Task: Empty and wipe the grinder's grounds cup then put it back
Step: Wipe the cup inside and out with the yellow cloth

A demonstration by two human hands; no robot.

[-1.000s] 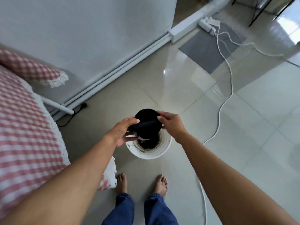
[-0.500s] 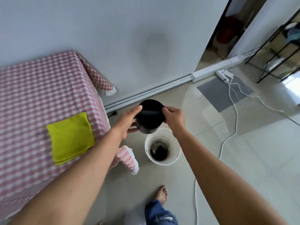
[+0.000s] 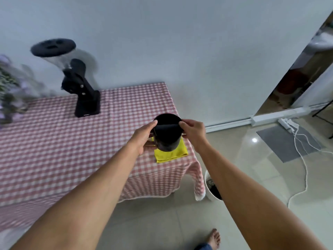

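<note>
I hold a black grounds cup (image 3: 168, 135) upright with both hands, above the table's right end. My left hand (image 3: 144, 136) grips its left side and my right hand (image 3: 193, 131) pinches its rim on the right. Directly under the cup lies a folded yellow cloth (image 3: 171, 153) on the pink checked tablecloth (image 3: 72, 141). The black grinder (image 3: 79, 85) with a clear hopper and black lid stands at the back of the table, far to the left of the cup.
A white bin (image 3: 212, 186) with dark grounds inside stands on the floor by the table's right corner, partly behind my right forearm. A white cable (image 3: 304, 168) and power strip (image 3: 287, 123) lie on the tiled floor at right. Blurred flowers (image 3: 10, 87) sit at far left.
Both hands have lifted the cup away from above the white bin and carried it over the table, above the yellow cloth. My view swung up from the floor to the table and grinder.
</note>
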